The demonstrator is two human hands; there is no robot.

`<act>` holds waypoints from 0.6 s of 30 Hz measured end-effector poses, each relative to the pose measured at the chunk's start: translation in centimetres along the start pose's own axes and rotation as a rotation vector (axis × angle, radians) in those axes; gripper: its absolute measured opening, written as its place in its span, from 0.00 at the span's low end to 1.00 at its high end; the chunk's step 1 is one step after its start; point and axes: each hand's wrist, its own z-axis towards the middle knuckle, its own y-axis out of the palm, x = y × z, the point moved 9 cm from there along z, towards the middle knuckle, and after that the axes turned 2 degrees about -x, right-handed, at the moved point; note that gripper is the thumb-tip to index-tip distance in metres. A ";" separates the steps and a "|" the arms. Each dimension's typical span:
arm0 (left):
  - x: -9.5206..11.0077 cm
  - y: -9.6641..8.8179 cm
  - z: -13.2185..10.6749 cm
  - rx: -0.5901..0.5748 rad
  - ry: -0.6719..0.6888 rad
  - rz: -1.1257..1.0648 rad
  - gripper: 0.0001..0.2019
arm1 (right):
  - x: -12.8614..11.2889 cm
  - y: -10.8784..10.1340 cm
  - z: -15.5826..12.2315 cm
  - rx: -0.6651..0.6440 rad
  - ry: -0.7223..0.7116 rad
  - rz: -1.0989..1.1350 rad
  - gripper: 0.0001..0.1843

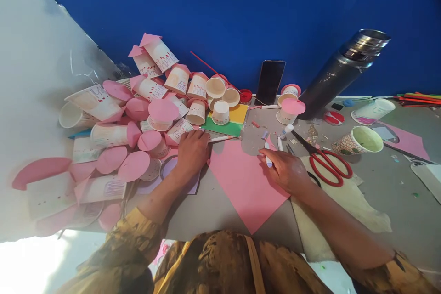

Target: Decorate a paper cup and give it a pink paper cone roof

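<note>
A square of pink paper [241, 170] lies cornerwise on the grey table in front of me. My left hand [193, 152] rests palm down at its left edge, fingers lying forward beside a small paper cup. Close to those fingertips is a slim white marker [223, 139]. Over the paper's right side, my right hand [287, 170] is closed on a marker [268, 161] with a white body and lilac end. Red-handled scissors [329, 165] lie right of that hand, partly on a beige cloth [344, 206]. A small white glue bottle [286, 131] lies beyond the fingers.
Paper cups with pink paper roofs [134, 115] are heaped at the left. A phone [270, 81] leans against the blue wall near a dark thermos flask [339, 73]. A patterned cup [358, 140] and a white cup [374, 111] stand at the right. Paper scraps litter the table.
</note>
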 end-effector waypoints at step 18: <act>-2.8 -2.2 -5.4 0.151 -0.266 0.012 0.12 | -0.5 -0.2 -0.4 0.046 -0.047 0.020 0.21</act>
